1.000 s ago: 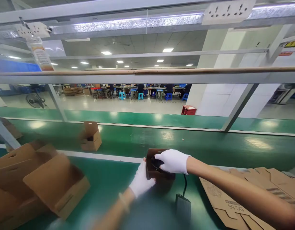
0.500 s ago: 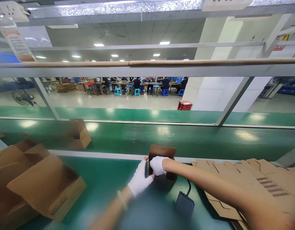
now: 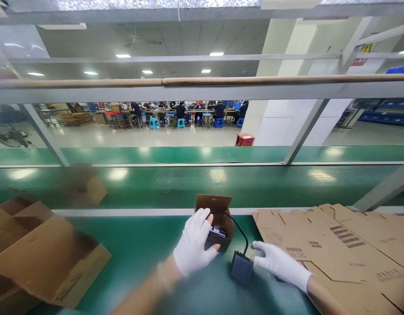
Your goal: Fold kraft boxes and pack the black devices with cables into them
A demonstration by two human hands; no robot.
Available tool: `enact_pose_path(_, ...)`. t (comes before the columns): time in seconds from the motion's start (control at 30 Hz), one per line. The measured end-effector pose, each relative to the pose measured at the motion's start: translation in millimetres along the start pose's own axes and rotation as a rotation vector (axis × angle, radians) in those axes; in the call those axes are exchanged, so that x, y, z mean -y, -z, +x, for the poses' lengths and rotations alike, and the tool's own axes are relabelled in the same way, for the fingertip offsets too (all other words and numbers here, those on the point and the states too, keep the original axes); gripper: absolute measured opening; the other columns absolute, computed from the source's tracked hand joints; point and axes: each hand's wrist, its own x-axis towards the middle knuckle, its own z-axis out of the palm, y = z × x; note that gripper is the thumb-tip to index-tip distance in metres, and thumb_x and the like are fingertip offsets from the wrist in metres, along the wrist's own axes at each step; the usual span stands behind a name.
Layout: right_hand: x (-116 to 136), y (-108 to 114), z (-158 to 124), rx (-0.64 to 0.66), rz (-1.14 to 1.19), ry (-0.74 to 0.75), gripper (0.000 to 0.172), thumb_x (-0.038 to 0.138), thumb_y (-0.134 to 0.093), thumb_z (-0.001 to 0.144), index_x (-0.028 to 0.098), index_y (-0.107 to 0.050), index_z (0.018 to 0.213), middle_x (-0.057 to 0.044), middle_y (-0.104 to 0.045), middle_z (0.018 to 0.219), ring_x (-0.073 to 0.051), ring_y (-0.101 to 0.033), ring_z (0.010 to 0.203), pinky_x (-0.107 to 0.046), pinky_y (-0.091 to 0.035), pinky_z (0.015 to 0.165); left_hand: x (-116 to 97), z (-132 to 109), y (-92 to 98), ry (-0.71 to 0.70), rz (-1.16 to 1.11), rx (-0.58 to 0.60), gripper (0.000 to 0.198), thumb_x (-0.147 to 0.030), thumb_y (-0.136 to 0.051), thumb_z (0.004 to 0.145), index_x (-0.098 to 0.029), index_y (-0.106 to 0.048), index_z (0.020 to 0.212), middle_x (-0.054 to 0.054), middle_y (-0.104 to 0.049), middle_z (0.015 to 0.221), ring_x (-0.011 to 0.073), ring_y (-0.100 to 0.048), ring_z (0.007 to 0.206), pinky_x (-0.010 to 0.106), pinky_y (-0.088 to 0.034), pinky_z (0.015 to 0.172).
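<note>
A small open cardboard box (image 3: 227, 232) stands upright on the green work surface, its lid flap raised at the back. Inside it lies a dark, shiny object (image 3: 217, 231) with a pale label. My left hand (image 3: 195, 240), in a white glove, rests at the box's left side with thumb and fingers apart around its near corner. From the box a black cable (image 3: 243, 234) runs over the rim to a black block-shaped adapter (image 3: 242, 267) on the surface. My right hand (image 3: 274, 260), also gloved, is just right of the adapter, fingers spread and holding nothing.
Flattened cardboard sheets (image 3: 313, 245) are piled at the right. Larger open boxes (image 3: 51, 253) stand at the left, and another blurred box (image 3: 87, 188) sits on the green belt (image 3: 175, 186) behind. Seated people (image 3: 180, 111) are far off beyond the metal frame.
My right hand has come out of the box and moved right, beside the adapter. My left hand has shifted over the box's near edge. The cable and the dark object now show.
</note>
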Motion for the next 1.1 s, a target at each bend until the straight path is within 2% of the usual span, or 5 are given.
enact_pose_path(0.2,-19.0,-57.3,-9.8,0.107,0.399,0.084,0.045,0.056,-0.056,0.068,0.018,-0.063,0.091,-0.003,-0.065,0.078,-0.012,-0.047,0.041,-0.025,-0.037,0.039,-10.4,36.3,-28.4,0.145,-0.034,0.296,0.098,-0.044,-0.071,0.062,-0.004,-0.028,0.141,0.025,-0.032,0.146,0.0406,-0.028,0.136,0.055,-0.028,0.111)
enact_pose_path(0.43,21.6,5.3,-63.4,0.455,0.499,0.191,0.044,0.05,-0.071,0.066,0.019,-0.062,0.096,-0.004,-0.064,0.071,-0.017,-0.06,0.055,-0.022,-0.041,0.044,-4.1,43.1,-35.6,0.12,0.051,0.515,0.064,-0.042,-0.071,0.061,-0.017,-0.054,0.117,0.014,-0.061,0.119,0.0337,-0.056,0.11,0.049,-0.046,0.094)
enact_pose_path(0.63,72.8,4.6,-29.1,-0.189,1.028,0.428,0.039,0.058,-0.058,0.082,0.02,-0.055,0.088,-0.001,-0.059,0.072,-0.013,-0.055,0.058,-0.023,-0.043,0.051,-13.5,48.0,-31.1,0.189,0.12,0.566,0.039,-0.028,-0.062,0.069,-0.013,-0.06,0.106,0.017,-0.066,0.103,0.0348,-0.063,0.095,0.047,-0.054,0.08)
enact_pose_path(0.87,68.5,-28.8,15.2,-0.756,-0.115,0.467,0.036,0.034,-0.04,0.094,0.015,-0.054,0.121,-0.013,-0.068,0.107,-0.026,-0.066,0.089,-0.037,-0.052,0.081,-18.7,52.7,-30.2,0.191,0.149,0.62,0.053,-0.032,-0.066,0.072,-0.007,-0.057,0.118,0.022,-0.064,0.11,0.0366,-0.061,0.101,0.047,-0.053,0.084)
enact_pose_path(1.1,101.0,-28.9,28.4,-0.511,-1.067,0.45,0.043,0.005,-0.04,0.087,0.016,-0.053,0.126,-0.013,-0.069,0.095,-0.025,-0.068,0.067,-0.033,-0.055,0.056,-22.5,49.9,-32.3,0.234,0.13,0.627,0.04,-0.028,-0.056,0.079,-0.008,-0.061,0.113,0.021,-0.066,0.106,0.0381,-0.063,0.096,0.05,-0.053,0.081)
